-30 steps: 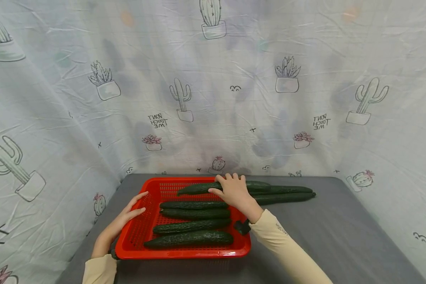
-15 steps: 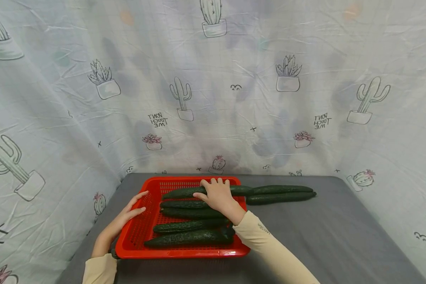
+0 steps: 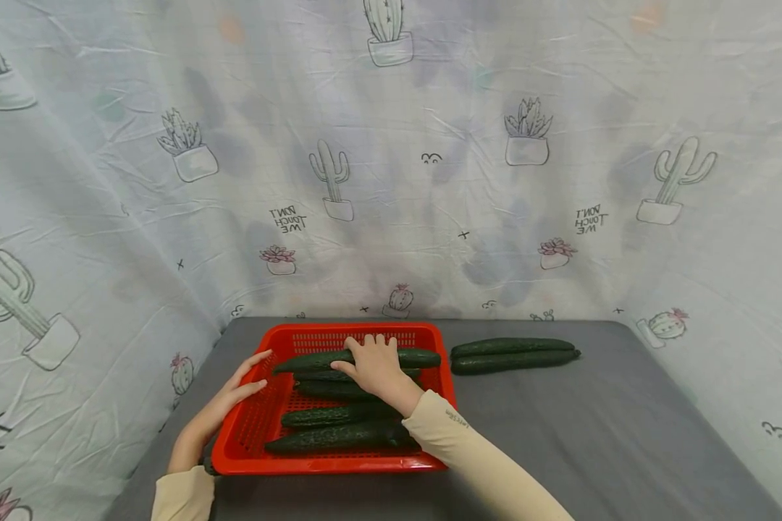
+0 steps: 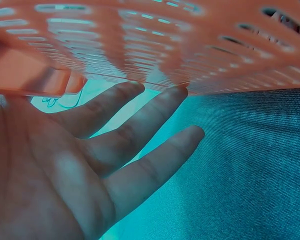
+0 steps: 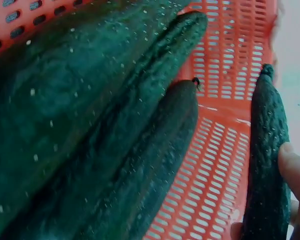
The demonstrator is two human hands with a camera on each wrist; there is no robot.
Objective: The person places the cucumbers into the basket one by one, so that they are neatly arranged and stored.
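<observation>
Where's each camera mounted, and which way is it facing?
Head: worn there, facing forward and down at the red basket; left hand, right hand, sleeves show.
Left wrist: worn there, facing the basket's slotted wall; palm and fingers show.
Right wrist: worn there, facing cucumbers in the basket; thumb and fingertips show.
Shared: the held cucumber, in head and right wrist views.

Room along right tabletop (image 3: 612,427) — two cucumbers (image 3: 515,347) obstruct behind.

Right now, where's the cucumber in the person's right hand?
In the head view, that cucumber is at the far side of the red basket, left of the cucumber pair on the table.
</observation>
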